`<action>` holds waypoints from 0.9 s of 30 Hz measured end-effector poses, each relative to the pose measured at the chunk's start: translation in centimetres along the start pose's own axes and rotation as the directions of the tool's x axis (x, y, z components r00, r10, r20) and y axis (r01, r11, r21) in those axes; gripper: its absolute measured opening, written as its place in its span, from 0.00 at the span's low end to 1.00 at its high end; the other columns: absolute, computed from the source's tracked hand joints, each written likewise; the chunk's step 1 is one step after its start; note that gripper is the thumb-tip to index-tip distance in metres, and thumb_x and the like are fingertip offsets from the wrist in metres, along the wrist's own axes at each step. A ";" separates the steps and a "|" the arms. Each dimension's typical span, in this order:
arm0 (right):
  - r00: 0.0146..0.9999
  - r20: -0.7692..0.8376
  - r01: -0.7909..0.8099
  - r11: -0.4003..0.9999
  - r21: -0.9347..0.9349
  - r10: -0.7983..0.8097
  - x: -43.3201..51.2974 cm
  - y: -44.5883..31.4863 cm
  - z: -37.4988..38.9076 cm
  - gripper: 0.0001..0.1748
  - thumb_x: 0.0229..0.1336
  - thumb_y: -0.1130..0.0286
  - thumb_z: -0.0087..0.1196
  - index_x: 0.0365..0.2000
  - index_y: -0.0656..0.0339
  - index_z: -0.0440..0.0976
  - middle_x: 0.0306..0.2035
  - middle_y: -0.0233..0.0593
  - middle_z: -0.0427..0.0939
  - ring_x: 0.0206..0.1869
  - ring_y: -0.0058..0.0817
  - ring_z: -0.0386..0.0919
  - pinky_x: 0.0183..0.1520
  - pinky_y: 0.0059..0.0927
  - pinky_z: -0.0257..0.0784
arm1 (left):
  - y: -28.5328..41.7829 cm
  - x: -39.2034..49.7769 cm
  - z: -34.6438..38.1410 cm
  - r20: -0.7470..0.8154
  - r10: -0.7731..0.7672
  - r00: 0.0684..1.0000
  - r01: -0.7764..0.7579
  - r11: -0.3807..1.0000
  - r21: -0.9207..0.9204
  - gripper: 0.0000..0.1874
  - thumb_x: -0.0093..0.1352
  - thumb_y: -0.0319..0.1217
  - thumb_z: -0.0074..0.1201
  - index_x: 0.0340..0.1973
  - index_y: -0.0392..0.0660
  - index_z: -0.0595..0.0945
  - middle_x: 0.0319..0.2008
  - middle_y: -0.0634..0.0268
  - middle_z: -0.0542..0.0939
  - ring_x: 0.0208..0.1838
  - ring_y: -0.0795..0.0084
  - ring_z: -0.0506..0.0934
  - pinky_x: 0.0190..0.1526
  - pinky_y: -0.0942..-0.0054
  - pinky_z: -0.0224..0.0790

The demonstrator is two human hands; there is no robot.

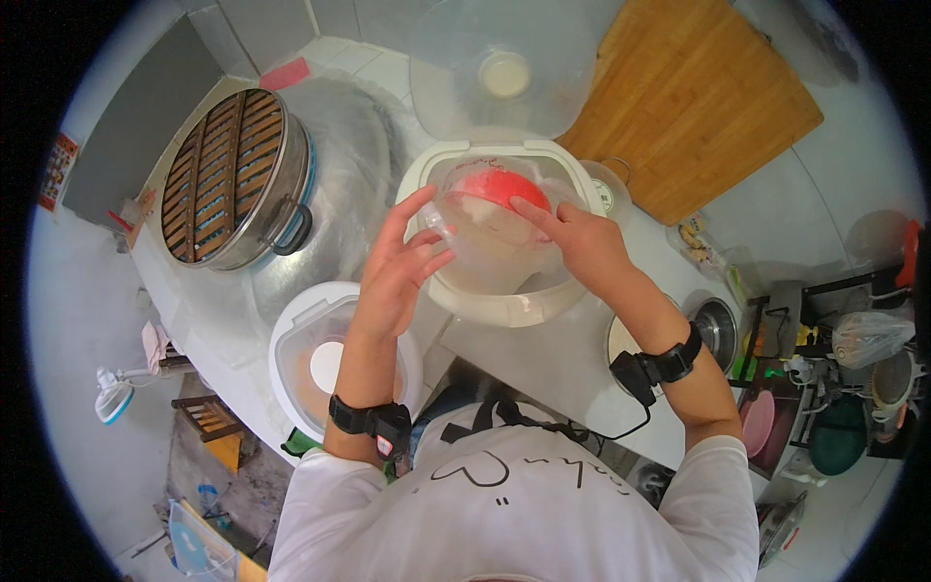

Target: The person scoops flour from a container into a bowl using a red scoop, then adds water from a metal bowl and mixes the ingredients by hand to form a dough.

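Observation:
A white plastic bin (520,311) with its translucent lid (444,80) raised stands before me. Over its mouth, my right hand (593,244) grips a red plastic bowl or scoop (513,188), its index finger lying along the red surface. Whitish material (480,211) shows beside the red. My left hand (400,273) has its fingers spread around the left edge of a clear plastic bag or vessel (440,220) that bears red marks. This clear plastic overlaps the red piece, and I cannot tell whether it is a bag or rigid. The bin's bottom is partly hidden.
A steamer with a slatted wooden rack (225,182) stands at left on clear plastic sheeting (349,145). A second lidded white bin (287,364) sits by my left forearm. A wooden board (698,102) leans at the back right. A metal bowl (716,331) lies beyond my right forearm.

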State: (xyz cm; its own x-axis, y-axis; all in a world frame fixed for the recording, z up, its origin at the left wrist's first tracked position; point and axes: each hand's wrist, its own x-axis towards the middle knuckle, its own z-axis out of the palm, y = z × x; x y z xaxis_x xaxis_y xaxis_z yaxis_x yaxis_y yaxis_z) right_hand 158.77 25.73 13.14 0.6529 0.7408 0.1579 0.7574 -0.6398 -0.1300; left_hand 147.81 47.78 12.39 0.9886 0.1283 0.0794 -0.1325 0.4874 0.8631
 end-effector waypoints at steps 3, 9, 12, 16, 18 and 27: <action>0.999 -0.033 0.020 1.000 -0.014 -0.020 0.4 -0.4 0.2 0.41 0.44 0.85 0.44 0.57 0.33 0.63 0.24 0.37 0.67 0.27 0.35 0.72 0.28 0.31 0.70 | 0.1 0.0 -0.2 0.022 0.005 1.000 -0.004 1.000 -0.013 0.31 0.62 0.32 0.47 0.62 0.42 0.61 0.62 0.61 0.58 0.53 0.64 0.69 0.51 0.69 0.68; 0.996 -0.061 -0.064 0.998 0.011 0.064 0.6 -0.7 0.1 0.41 0.42 0.86 0.43 0.56 0.34 0.64 0.23 0.37 0.67 0.25 0.35 0.71 0.26 0.33 0.68 | 0.4 0.1 -0.3 0.054 -0.033 0.998 0.037 0.997 -0.067 0.30 0.63 0.30 0.47 0.61 0.43 0.61 0.59 0.67 0.63 0.53 0.74 0.69 0.53 0.70 0.63; 0.997 -0.023 -0.070 0.997 -0.026 0.069 0.5 -0.6 -0.1 0.35 0.46 0.79 0.47 0.56 0.37 0.65 0.28 0.39 0.73 0.27 0.38 0.75 0.27 0.35 0.71 | 0.5 0.2 -0.2 0.058 -0.048 0.997 0.052 0.996 -0.068 0.29 0.63 0.31 0.47 0.61 0.43 0.61 0.57 0.67 0.64 0.53 0.74 0.70 0.53 0.69 0.63; 0.994 -0.081 -0.079 0.997 0.011 0.079 0.3 -0.2 0.1 0.36 0.45 0.80 0.48 0.56 0.38 0.65 0.25 0.39 0.72 0.25 0.40 0.75 0.26 0.35 0.70 | 0.3 0.5 0.1 -0.016 -0.036 0.999 0.035 0.999 -0.015 0.28 0.63 0.34 0.46 0.59 0.41 0.63 0.61 0.61 0.62 0.52 0.66 0.71 0.50 0.68 0.69; 0.986 -0.135 -0.090 0.992 0.093 0.102 0.2 0.3 0.2 0.35 0.45 0.80 0.48 0.56 0.40 0.65 0.26 0.40 0.74 0.26 0.41 0.75 0.26 0.36 0.70 | 0.3 0.5 0.1 0.001 -0.041 0.999 0.041 0.998 -0.038 0.26 0.64 0.32 0.46 0.59 0.43 0.64 0.59 0.64 0.62 0.53 0.69 0.71 0.51 0.68 0.66; 0.895 -0.061 -0.292 0.684 0.668 0.441 -2.3 2.0 -3.8 0.27 0.55 0.81 0.44 0.56 0.54 0.64 0.35 0.47 0.78 0.30 0.32 0.77 0.34 0.29 0.71 | -0.3 0.7 -0.2 -0.195 -0.026 0.980 0.058 0.985 0.160 0.24 0.63 0.31 0.46 0.56 0.42 0.68 0.49 0.66 0.67 0.48 0.74 0.70 0.50 0.75 0.64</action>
State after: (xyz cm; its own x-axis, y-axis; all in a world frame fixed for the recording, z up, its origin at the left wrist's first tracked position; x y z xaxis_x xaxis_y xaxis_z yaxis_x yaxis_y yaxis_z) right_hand 158.78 21.99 16.29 0.9184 0.3687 0.1434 0.3309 -0.5172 -0.7893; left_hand 148.51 47.93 12.05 0.9587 0.2813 -0.0422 -0.0615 0.3497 0.9348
